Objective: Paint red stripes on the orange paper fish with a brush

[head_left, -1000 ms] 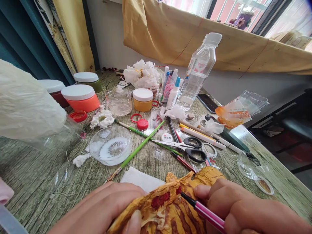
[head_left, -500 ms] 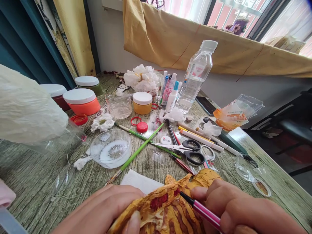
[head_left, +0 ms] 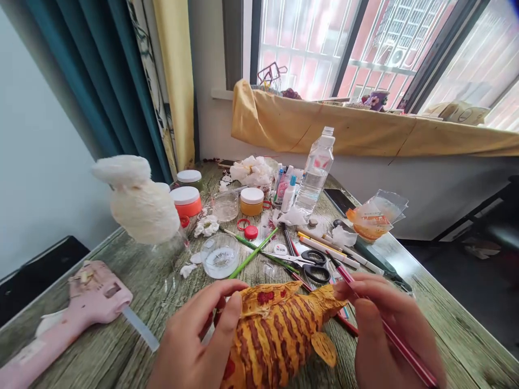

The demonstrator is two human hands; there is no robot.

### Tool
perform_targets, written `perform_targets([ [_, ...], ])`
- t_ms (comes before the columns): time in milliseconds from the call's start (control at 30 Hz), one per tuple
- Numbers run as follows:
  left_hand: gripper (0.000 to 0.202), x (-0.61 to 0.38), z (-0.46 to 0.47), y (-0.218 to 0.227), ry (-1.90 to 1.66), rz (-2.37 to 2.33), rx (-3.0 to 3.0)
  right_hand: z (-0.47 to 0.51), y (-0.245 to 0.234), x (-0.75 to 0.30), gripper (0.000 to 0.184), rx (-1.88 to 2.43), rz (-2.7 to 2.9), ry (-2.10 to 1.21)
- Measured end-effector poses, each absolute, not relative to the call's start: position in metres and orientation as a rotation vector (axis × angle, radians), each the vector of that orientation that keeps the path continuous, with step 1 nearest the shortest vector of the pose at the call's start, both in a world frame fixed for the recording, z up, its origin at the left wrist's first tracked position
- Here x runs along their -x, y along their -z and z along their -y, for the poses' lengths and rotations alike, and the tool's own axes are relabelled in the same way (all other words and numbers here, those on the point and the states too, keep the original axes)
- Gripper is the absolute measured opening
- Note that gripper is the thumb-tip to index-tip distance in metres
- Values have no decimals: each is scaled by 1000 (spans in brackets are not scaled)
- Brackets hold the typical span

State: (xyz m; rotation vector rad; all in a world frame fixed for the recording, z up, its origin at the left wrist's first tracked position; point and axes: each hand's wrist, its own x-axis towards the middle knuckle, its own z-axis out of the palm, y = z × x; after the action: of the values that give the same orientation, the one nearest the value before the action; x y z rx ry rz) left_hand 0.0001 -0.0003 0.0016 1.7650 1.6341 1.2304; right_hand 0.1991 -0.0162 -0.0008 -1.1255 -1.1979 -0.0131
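Well, window (head_left: 304, 48); wood table (head_left: 133, 346); left hand (head_left: 194, 340) grips fish craft (head_left: 271, 329); right hand (head_left: 389, 319) holds pen (head_left: 409, 359)

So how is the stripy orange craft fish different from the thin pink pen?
The stripy orange craft fish is wide and crinkly with fins, while the thin pink pen is long and straight. The fish has dark stripes; the pen is plain pink. The left hand holds the fish, and the right hand holds the pen. Both are held up over the wooden table.

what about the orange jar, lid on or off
On: the white lid sits on top of the orange jar, covering its mouth.
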Motion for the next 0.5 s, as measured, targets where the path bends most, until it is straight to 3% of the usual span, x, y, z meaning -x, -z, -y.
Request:
perform_targets([
  [133,43,-2,1,1,-1284,-1656,-1706,17,-2,-199,11,1062,1190,42],
  [367,34,-2,-3,9,-1264,-1567,-1674,24,-2,-190,4,785,1213,-35],
  [500,32,-4,-1,8,-1253,-1498,-1634,35,-8,-190,5,578,1537,-64],
])
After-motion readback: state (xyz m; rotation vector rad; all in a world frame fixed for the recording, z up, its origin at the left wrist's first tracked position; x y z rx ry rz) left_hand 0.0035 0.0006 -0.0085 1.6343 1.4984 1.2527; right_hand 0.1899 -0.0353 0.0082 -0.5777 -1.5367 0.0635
